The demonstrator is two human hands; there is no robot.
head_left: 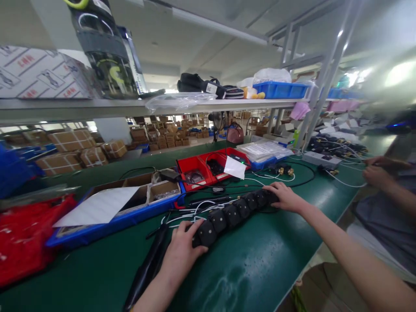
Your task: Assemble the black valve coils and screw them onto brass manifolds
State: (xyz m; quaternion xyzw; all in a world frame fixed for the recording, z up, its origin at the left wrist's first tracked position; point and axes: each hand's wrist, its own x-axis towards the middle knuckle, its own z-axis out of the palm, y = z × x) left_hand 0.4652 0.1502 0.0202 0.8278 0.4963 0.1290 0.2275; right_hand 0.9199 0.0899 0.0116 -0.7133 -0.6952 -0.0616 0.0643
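Note:
A row of several black round parts [232, 214] lies in a line on the green bench [247, 273]. My left hand [180, 251] grips the near end of the row, thumb over the last part. At the far end rests my right hand [286, 197], fingers curled over the row's last part. White and black cables [195, 208] lie just behind the row. A long black sleeve-like piece [147, 266] lies left of my left hand.
Red trays [198, 167] and a blue tray with cardboard boxes [113, 223] stand behind. A white paper [97, 206] covers part of it. Red bags [26, 236] lie at left. A co-worker's hands [378, 171] work at right by a power strip [321, 159].

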